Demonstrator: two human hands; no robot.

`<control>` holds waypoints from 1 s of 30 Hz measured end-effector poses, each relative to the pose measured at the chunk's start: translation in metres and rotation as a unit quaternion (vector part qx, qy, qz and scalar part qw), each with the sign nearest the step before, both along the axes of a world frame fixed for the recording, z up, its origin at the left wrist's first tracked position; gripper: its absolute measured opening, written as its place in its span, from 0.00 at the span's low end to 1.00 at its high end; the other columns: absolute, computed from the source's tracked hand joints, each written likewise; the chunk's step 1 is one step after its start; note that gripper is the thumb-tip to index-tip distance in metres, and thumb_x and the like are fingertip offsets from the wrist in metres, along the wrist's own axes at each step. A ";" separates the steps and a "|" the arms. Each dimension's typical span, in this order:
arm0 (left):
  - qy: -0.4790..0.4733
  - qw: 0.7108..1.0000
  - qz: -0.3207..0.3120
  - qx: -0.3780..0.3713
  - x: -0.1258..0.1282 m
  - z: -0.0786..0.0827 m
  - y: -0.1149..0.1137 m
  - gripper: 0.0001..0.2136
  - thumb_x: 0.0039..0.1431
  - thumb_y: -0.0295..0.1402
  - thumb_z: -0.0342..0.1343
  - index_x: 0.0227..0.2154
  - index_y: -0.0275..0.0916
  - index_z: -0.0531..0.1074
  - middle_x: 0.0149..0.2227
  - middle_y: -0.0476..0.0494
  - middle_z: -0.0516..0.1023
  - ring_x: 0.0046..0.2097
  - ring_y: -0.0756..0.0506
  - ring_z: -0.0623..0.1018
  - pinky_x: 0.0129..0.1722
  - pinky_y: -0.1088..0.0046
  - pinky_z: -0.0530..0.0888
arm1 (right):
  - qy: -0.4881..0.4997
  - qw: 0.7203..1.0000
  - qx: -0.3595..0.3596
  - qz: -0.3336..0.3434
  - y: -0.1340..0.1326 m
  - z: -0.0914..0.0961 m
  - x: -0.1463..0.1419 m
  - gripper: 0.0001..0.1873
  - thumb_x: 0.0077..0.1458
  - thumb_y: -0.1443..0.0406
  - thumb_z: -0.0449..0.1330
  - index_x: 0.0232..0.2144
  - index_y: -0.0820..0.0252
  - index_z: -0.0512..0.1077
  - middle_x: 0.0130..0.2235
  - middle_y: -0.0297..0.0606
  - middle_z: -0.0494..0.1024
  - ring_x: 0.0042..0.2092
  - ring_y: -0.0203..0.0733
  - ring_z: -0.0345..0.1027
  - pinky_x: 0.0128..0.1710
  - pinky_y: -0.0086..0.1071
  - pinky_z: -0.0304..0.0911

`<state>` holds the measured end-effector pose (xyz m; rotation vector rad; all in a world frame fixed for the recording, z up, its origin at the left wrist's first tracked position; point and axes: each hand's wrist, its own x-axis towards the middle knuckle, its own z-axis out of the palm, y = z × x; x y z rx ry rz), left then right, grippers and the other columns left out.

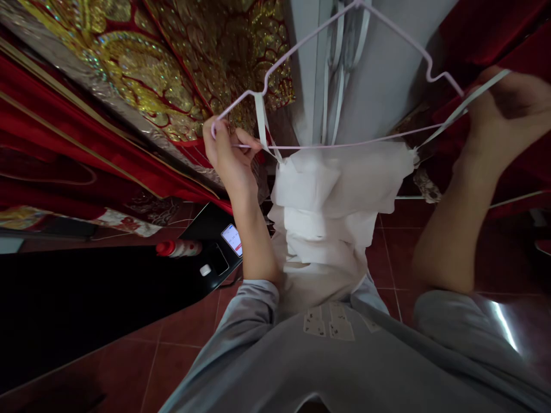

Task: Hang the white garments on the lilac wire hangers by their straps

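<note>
A pale pink wire hanger (301,47) spans the upper middle, and a white ruffled garment (331,189) with thin straps hangs below it. My left hand (230,149) is closed around the hanger's left corner. The left strap (260,117) loops over the hanger beside that hand. At the other end, my right hand (499,109) pinches the right strap (456,115), pulled taut outward and up near the hanger's right corner. The garment's lower part drapes down in front of my grey shirt.
Red and gold sequined garments (142,74) hang at the upper left, with dark red cloth (482,40) at right. On a black table (86,287) are a red-capped bottle (178,248), a lit phone (232,239), a dark phone (216,259) and a small white case (205,269).
</note>
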<state>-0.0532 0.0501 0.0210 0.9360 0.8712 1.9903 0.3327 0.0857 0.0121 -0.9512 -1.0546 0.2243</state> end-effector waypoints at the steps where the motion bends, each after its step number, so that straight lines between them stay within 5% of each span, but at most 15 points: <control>1: 0.001 1.000 -0.003 0.004 -0.001 0.000 0.001 0.10 0.75 0.37 0.52 0.34 0.46 0.65 0.19 0.52 0.64 0.23 0.45 0.71 0.26 0.70 0.69 | -0.022 1.000 -0.003 0.001 0.000 0.003 -0.004 0.17 0.46 0.85 0.65 0.32 0.61 0.82 0.32 0.29 0.80 0.34 0.30 0.73 0.42 0.29 0.69; 7: 0.015 1.000 -0.020 0.019 -0.006 -0.008 0.007 0.15 0.64 0.46 0.66 0.34 0.48 0.64 0.19 0.54 0.66 0.23 0.45 0.74 0.28 0.68 0.73 | -0.125 0.991 -0.028 0.029 -0.010 0.031 -0.051 0.09 0.51 0.76 0.69 0.28 0.58 0.80 0.30 0.35 0.79 0.34 0.35 0.73 0.37 0.31 0.67; 11: 0.033 0.999 -0.001 -0.001 -0.006 -0.010 0.008 0.17 0.60 0.51 0.66 0.35 0.49 0.66 0.20 0.52 0.66 0.24 0.42 0.75 0.29 0.65 0.74 | -0.166 0.986 -0.025 0.010 -0.009 0.043 -0.065 0.09 0.47 0.78 0.67 0.26 0.60 0.78 0.28 0.36 0.74 0.32 0.33 0.66 0.33 0.30 0.57; 16: 0.039 0.999 -0.007 -0.017 -0.006 -0.010 0.006 0.18 0.59 0.53 0.66 0.36 0.49 0.66 0.21 0.51 0.69 0.26 0.41 0.75 0.30 0.64 0.74 | -0.191 0.972 0.105 -0.093 -0.015 0.042 -0.078 0.20 0.38 0.82 0.59 0.34 0.59 0.75 0.39 0.41 0.76 0.41 0.40 0.70 0.39 0.32 0.65; 19: 0.022 1.000 -0.017 -0.010 -0.006 -0.013 0.008 0.16 0.60 0.51 0.67 0.38 0.50 0.68 0.21 0.51 0.69 0.25 0.42 0.76 0.30 0.65 0.73 | -0.184 0.966 0.162 -0.078 -0.032 0.037 -0.096 0.14 0.43 0.76 0.57 0.33 0.60 0.75 0.36 0.42 0.74 0.44 0.44 0.72 0.47 0.38 0.67; 25: -0.007 1.000 -0.029 -0.004 0.001 -0.020 0.006 0.10 0.64 0.43 0.65 0.38 0.50 0.69 0.23 0.51 0.72 0.28 0.43 0.77 0.33 0.66 0.75 | -0.353 0.928 0.008 0.121 -0.060 0.010 -0.133 0.10 0.60 0.63 0.62 0.44 0.51 0.77 0.43 0.38 0.80 0.45 0.44 0.72 0.49 0.43 0.67; 30: 0.003 1.000 -0.026 -0.011 0.021 -0.034 -0.011 0.11 0.67 0.45 0.63 0.43 0.47 0.70 0.37 0.46 0.81 0.40 0.41 0.82 0.44 0.62 0.77 | -0.334 0.937 -0.043 0.092 -0.068 -0.003 -0.145 0.07 0.65 0.59 0.58 0.40 0.45 0.77 0.39 0.33 0.81 0.42 0.44 0.73 0.50 0.48 0.66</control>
